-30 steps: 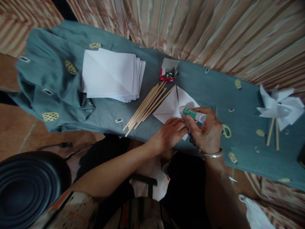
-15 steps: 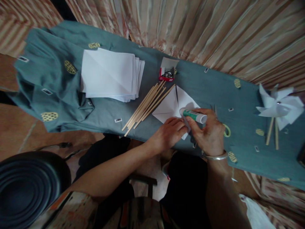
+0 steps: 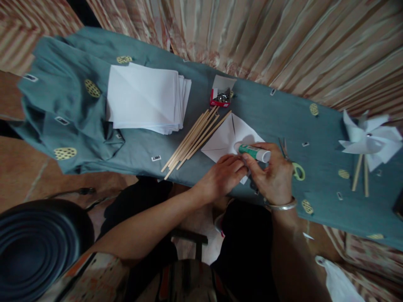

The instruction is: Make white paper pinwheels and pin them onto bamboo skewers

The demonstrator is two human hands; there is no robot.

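the illegibly labelled glue stick (image 3: 252, 151) is being clasped between curled right fingers (image 3: 270, 147), while paper (image 3: 222, 135) is being touched by left fingers (image 3: 232, 162), grip unclear.

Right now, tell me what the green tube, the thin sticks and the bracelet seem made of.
Green tube: probably smooth plastic, from its neat cylindrical shape and white end.
Thin sticks: likely bare wood, matt and pale tan.
Bracelet: apparently polished metal, from its silvery shine; which metal is unclear.
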